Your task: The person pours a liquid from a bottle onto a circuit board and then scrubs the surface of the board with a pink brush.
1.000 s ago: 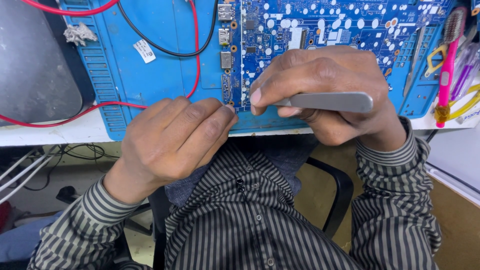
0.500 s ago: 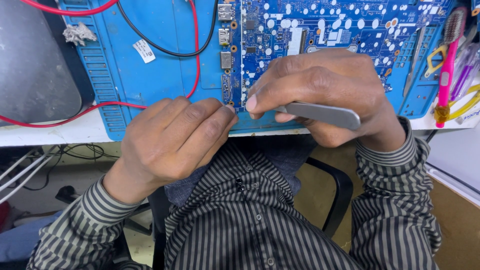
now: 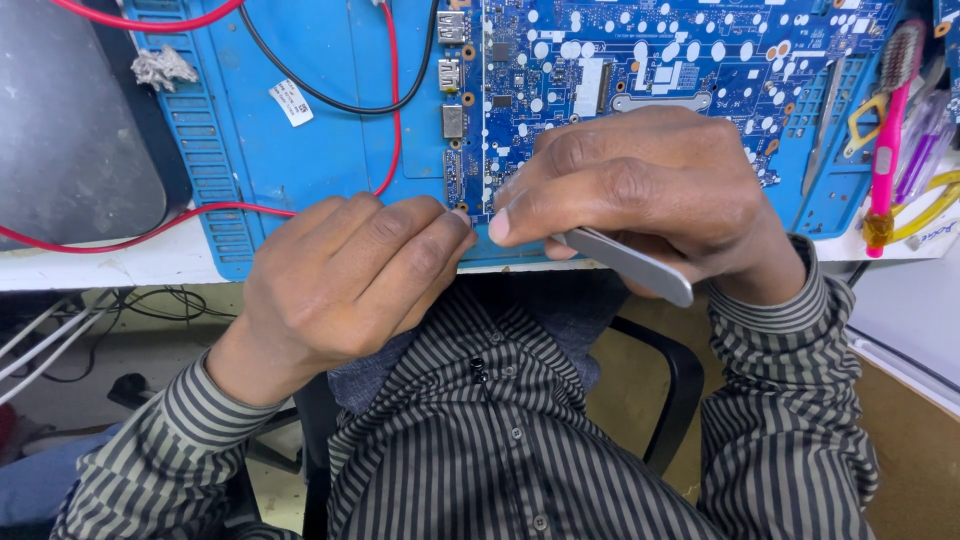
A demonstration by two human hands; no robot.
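Observation:
A blue circuit board (image 3: 650, 60) lies on a blue work mat (image 3: 300, 150) at the desk's near edge. My right hand (image 3: 640, 190) grips silver metal tweezers (image 3: 630, 265); their blunt end sticks out toward my wrist and the tips are hidden under my fingers at the board's lower left edge. My left hand (image 3: 350, 280) rests curled at the mat's front edge, its fingertips touching the board's corner beside my right thumb. It holds nothing that I can see.
Red wires (image 3: 390, 100) and a black wire (image 3: 330, 95) run over the mat. A grey panel (image 3: 70, 140) lies at the left. A pink-handled brush (image 3: 885, 130) and yellow-handled tools (image 3: 935, 205) sit at the right. My striped shirt and a black chair are below.
The tweezers' free end has tilted downward from level to slanting toward my wrist, and my right hand has shifted slightly left. My left hand has stayed put.

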